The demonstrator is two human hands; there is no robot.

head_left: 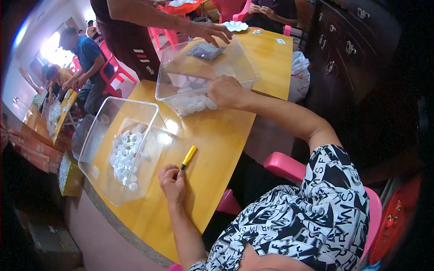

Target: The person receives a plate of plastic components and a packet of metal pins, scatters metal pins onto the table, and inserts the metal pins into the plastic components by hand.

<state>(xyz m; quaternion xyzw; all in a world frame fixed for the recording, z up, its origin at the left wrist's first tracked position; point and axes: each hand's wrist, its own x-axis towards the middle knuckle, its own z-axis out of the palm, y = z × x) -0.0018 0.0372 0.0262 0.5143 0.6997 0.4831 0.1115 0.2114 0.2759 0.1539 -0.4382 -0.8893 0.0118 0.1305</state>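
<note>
My right hand (226,92) reaches over the near side of a clear plastic bin (160,97). Its fingers are curled beside a heap of small white translucent pieces (194,103); what they grip is hidden. On the table, my left hand (173,183) rests with fingers bent and pressed together, and any small thing in them cannot be made out. Close to its fingertips lies a yellow pen-like tool (190,156) with a black end. A second clear bin (156,113), left of that hand, contains many small white plastic parts (125,153).
Another person's hand (210,32) hovers above the far bin, near a greyish packet (205,50). A white scalloped plate (235,26) sits at the yellow table's (212,144) far end. Dark drawers (343,45) stand at right; a pink chair (285,166) is beside me. Others work behind.
</note>
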